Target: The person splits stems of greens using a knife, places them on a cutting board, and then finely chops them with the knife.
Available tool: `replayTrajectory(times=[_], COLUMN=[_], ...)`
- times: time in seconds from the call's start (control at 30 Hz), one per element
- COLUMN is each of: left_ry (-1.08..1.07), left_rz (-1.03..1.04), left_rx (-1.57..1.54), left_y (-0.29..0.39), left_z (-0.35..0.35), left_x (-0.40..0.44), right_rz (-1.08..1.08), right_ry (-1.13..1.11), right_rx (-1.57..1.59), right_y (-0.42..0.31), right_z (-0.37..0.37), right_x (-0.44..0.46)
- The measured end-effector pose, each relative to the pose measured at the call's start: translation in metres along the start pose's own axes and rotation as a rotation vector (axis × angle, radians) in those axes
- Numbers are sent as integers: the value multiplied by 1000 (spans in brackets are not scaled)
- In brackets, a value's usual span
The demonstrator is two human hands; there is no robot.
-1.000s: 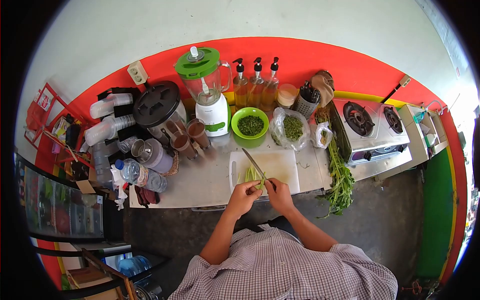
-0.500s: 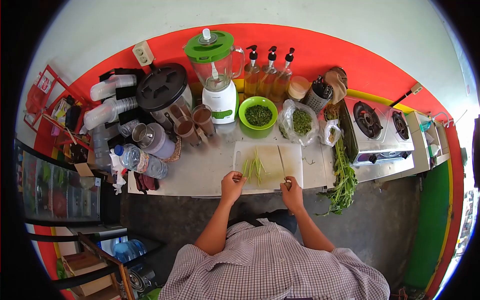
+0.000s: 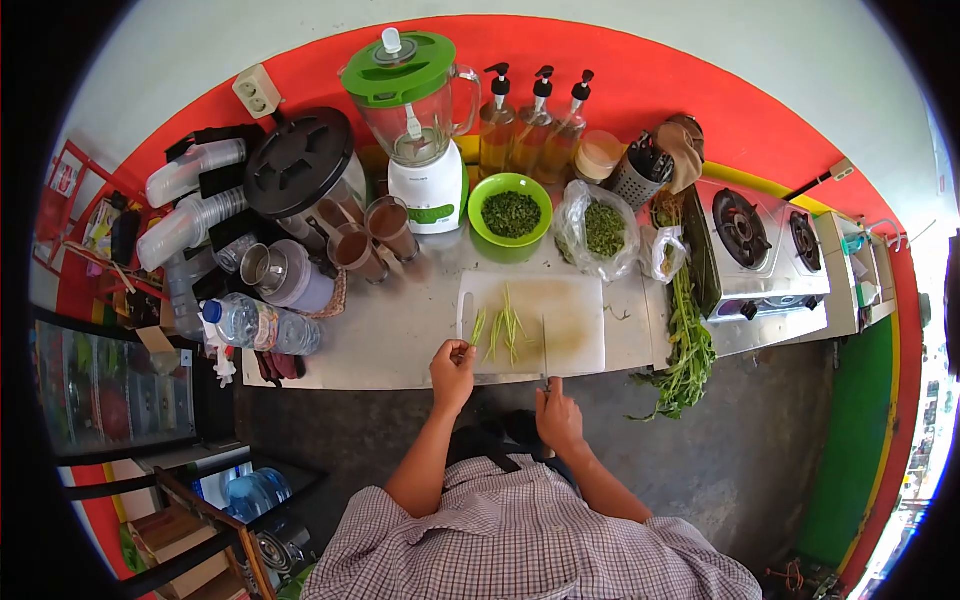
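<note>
Thin grn stalks (image 3: 510,325) loose on wht brd (image 3: 576,302)

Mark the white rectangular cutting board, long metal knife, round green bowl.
White rectangular cutting board (image 3: 578,325): head view, right side.
Long metal knife (image 3: 546,348): head view, blade.
Round green bowl (image 3: 508,255): head view, outer wall.

Surface (image 3: 400,350): metal, smooth, dull sheen. Chopping bd (image 3: 576,330): plastic, matt, stained. Knife (image 3: 545,345): metal blade. Bowl (image 3: 510,251): plastic, glossy. Blender base (image 3: 423,195): plastic, semi-gloss; jug (image 3: 436,130) clr, shiny, glass/plastic can't tell. Bag (image 3: 576,220): clr plastic film, crinkled. Stove (image 3: 765,283): metal, shiny. Utensil holder (image 3: 637,178): metal, perf. Water btl (image 3: 240,325): clr plastic, glossy. Shirt (image 3: 530,540): woven cloth, matt. Floor (image 3: 740,440): matt, blotchy.
</note>
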State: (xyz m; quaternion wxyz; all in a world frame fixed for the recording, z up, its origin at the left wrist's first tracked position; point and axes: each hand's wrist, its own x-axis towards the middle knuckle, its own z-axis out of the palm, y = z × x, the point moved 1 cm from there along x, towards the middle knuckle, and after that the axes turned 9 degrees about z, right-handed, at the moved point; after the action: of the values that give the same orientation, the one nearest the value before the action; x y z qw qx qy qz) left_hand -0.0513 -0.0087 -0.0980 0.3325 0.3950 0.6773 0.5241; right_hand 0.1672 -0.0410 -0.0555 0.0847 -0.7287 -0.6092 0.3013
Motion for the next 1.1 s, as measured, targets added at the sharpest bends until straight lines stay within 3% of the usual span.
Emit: replayTrajectory(times=[0.07, 0.17, 0.23, 0.33, 0.6, 0.67, 0.8, 0.87, 1.1], left_ry=[-1, -66, -38, -7, -109, -121, -103, -97, -206], left_rz=[4, 149, 280, 319, 428, 446, 432, 446, 679], left_rx=[-8, 156, 469, 526, 455, 426, 390, 403, 470], left_y=[0, 6, 10, 16, 6, 3, 3, 6, 41], left_z=[0, 1, 3, 2, -17, -19, -22, -22, 17], left_x=[-4, -8, -10, -7, -4, -3, -12, -15, -8], right_rz=[-4, -30, -55, -102, 8, 8, 69, 88, 84], right_ry=[-92, -140, -148, -122, 210, 428, 391, 270, 299], right_rx=[-44, -41, -36, 23, 257, 343, 354, 339, 350], right_y=[-16, -22, -27, -30, 20, 44, 54, 49, 54], right_z=[-1, 10, 12, 13, -9, -16, -39, -44, -46], right_x=[-3, 1, 5, 10, 28, 43, 54, 53, 56])
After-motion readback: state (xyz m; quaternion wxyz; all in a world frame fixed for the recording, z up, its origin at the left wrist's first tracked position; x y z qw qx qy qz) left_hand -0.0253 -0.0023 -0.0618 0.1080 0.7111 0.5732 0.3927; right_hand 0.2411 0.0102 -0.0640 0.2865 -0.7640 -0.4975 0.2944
